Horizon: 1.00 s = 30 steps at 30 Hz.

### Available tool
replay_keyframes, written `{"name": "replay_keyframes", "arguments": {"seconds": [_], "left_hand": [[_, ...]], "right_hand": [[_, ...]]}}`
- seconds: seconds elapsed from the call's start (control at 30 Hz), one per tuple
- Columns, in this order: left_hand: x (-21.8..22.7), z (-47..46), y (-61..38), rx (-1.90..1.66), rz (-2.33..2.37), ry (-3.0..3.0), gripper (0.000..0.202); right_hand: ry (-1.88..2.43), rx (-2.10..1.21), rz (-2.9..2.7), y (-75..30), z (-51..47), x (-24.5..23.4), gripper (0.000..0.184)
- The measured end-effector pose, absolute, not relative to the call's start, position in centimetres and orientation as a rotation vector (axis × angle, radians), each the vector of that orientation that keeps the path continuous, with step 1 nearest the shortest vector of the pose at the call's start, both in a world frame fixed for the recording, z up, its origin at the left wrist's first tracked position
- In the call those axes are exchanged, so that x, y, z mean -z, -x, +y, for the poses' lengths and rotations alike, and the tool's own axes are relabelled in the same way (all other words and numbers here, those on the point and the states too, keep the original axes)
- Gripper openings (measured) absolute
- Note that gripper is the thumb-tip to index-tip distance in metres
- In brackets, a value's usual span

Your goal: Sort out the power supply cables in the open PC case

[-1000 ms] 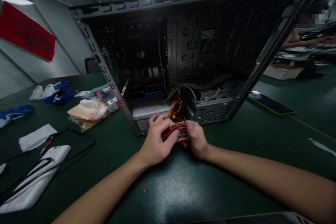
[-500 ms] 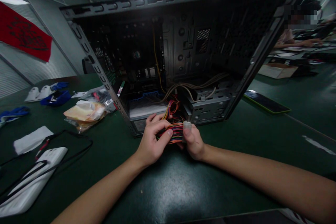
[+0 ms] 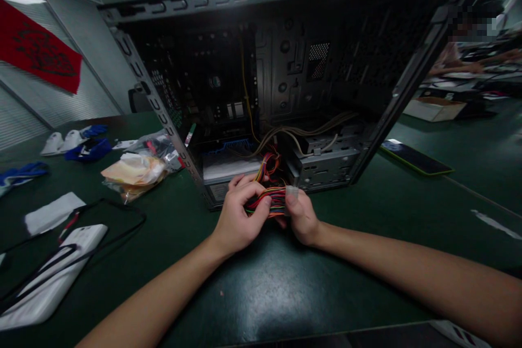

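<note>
A bundle of multicoloured power cables (image 3: 275,199) stretches between my two hands in front of an open computer case (image 3: 281,65). My left hand (image 3: 243,206) is closed around the bundle, its thumb pressed on top. At the bundle's right end my right hand (image 3: 300,215) pinches a pale, translucent connector (image 3: 292,191) between thumb and fingers. More coloured wires (image 3: 267,164) run from the bundle up into the case, beside the power supply (image 3: 228,169) at its lower left. The undersides of both hands' fingers are partly hidden.
On the green table (image 3: 261,293) at left lie a white power strip (image 3: 61,277) with a black cord, a plastic bag (image 3: 134,174) and blue gloves (image 3: 87,149). Right of the case are a phone (image 3: 416,157) and an open box (image 3: 434,109). Another person (image 3: 448,60) sits far right.
The view has shifted slightly. Both hands keep their grip on the cables and connector, and the bundle looks a little more spread between them.
</note>
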<state>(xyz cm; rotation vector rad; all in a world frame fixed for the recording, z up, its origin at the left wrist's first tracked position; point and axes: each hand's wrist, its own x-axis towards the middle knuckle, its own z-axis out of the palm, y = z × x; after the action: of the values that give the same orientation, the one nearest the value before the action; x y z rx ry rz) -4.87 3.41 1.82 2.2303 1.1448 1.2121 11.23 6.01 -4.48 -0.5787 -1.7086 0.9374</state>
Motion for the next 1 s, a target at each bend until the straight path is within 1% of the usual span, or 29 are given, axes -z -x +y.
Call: {"name": "replay_keyframes", "arguments": {"seconds": [0.17,0.4,0.53,0.67,0.83,1.0], "left_hand": [[-1.75,3.4,4.86,-1.256,1.115,-2.201,0.014],[-1.5,3.47,4.8,-1.282,1.138,-2.196,0.016],[-1.52,3.6,4.93,-1.202,1.167,-2.259,0.02],[-1.61,3.7,5.08,-1.096,1.185,-2.325,0.02],[-1.52,3.78,5.17,-1.065,1.177,-2.444,0.019],[-1.26,4.03,5.56,-0.989,1.049,-2.591,0.011]], "right_hand": [[0.58,-0.984,-1.667,-11.13,6.0,4.41,0.066],[0.54,-1.007,-1.682,-11.03,6.03,4.41,0.064],[0.523,-1.035,-1.67,-10.96,6.02,4.72,0.062],[0.549,-1.021,-1.669,-10.93,5.91,4.42,0.065],[0.601,-1.043,-1.64,-10.93,5.78,4.04,0.066],[0.58,-1.09,-1.606,-10.95,5.79,4.21,0.065]]}}
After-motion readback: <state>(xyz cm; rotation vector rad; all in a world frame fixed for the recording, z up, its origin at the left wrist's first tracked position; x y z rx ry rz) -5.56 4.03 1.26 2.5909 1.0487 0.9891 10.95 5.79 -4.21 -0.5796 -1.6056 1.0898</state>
